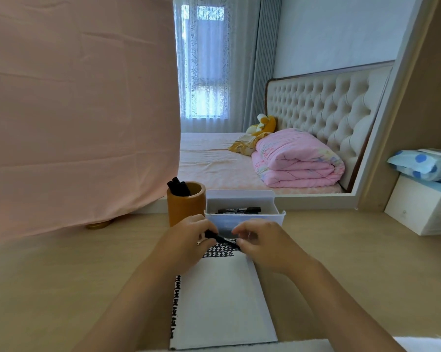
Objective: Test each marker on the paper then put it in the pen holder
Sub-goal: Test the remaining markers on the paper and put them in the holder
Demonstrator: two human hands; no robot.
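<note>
Marker (220,238) sits crosswise just above the paper's (224,306) far end, over rows of black test marks. I have the left hand (186,241) curled round one end and the right hand (261,246) pinching the other. At 11 o'clock from the hands stands the holder (186,207), markers (178,186) upright in it. At 12 o'clock a white box (242,217) holds more.

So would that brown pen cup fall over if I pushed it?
Probably not easily: the pen holder looks thick-walled and wide, standing flat on the desk. A hard shove near its top might tip it, since the markers inside all lean to one side. On its side it would likely roll, being round.
</note>
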